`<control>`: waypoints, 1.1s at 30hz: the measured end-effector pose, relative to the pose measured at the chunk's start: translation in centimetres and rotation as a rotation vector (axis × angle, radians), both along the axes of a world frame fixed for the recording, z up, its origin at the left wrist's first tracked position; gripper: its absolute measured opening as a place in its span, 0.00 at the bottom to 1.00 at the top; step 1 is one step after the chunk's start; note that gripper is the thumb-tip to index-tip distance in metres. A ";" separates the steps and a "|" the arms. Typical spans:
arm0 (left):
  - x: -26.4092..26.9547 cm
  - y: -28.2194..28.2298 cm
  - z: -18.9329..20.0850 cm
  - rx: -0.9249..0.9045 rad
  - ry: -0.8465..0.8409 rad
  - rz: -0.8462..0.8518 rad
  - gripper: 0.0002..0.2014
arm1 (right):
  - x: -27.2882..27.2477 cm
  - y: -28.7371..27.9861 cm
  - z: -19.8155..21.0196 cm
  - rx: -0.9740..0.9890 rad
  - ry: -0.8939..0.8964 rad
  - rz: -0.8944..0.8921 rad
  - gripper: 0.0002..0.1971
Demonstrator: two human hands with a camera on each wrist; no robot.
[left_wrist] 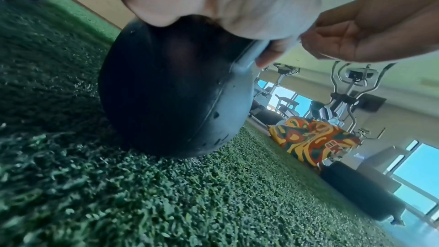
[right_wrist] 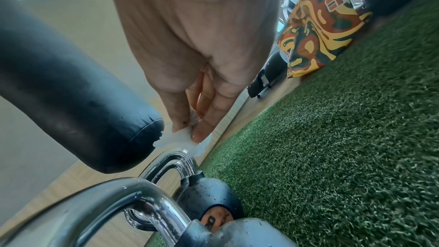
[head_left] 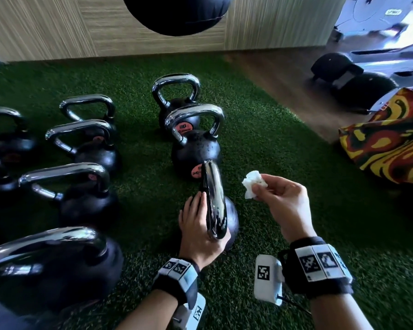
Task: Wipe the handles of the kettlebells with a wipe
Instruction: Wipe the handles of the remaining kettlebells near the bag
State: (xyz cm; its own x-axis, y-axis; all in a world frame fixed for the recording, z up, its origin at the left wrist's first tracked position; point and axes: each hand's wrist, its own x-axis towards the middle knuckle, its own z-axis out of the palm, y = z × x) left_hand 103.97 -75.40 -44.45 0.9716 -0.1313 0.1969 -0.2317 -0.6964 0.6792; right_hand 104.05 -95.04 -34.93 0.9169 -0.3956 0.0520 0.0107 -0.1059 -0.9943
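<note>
Our right hand (head_left: 284,201) pinched the crumpled white wipe (head_left: 254,186) between thumb and fingertips (right_wrist: 200,134), held in the air just to the right of the nearest kettlebell's handle (head_left: 215,203) and not touching it. Our left hand (head_left: 200,225) curled around the near end of that chrome handle, fingers (head_left: 196,203) laid along its left side, steadying the nearest kettlebell (left_wrist: 166,91) on the green turf (head_left: 272,144). The handle's long axis ran away from us, so we judged the wipe needed only a short move leftward to wrap the bar, then a stroke along it. The right hand was the nearer to the bare far stretch of chrome. Two more kettlebells (head_left: 196,144) stood close beyond the handle's far tip, limiting room there; to the right the turf lay open as far as the patterned bag (head_left: 386,144). More kettlebells (head_left: 81,186) stood in rows to the left
</note>
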 end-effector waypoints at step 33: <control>3.9 6.6 3.4 0.036 0.415 -0.388 0.61 | 6.0 5.2 -1.3 -0.355 -0.110 -0.005 0.13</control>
State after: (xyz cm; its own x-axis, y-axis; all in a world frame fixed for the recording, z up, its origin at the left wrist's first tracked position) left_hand 107.84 -68.82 -41.03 0.8460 -0.4934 -0.2021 -0.1942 -0.6381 0.7450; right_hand 110.07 -89.82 -36.26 0.8965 -0.3395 0.2847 0.1139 -0.4444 -0.8886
